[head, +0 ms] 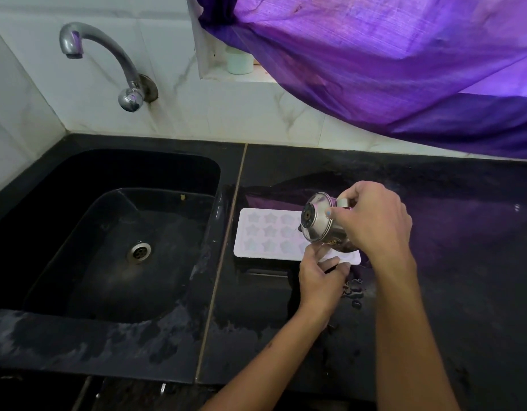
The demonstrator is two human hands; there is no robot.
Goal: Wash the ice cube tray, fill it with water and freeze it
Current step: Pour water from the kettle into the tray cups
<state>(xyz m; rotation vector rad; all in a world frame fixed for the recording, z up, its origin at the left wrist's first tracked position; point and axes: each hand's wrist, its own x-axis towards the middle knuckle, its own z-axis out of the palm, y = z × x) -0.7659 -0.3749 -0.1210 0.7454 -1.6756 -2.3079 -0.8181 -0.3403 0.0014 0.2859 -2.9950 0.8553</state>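
A white ice cube tray (266, 232) with star-shaped cells lies flat on the black counter, just right of the sink. My right hand (372, 221) grips a small steel vessel (318, 222), tilted on its side over the tray's right end, its round base facing left. My left hand (321, 277) pinches the tray's near right corner. The right part of the tray is hidden by the vessel and my hands.
A black sink (123, 232) with a steel drain (139, 252) lies to the left, and a steel tap (108, 63) juts from the tiled wall above it. The black counter (434, 292) is wet near the tray. A purple curtain (390, 60) hangs at the upper right.
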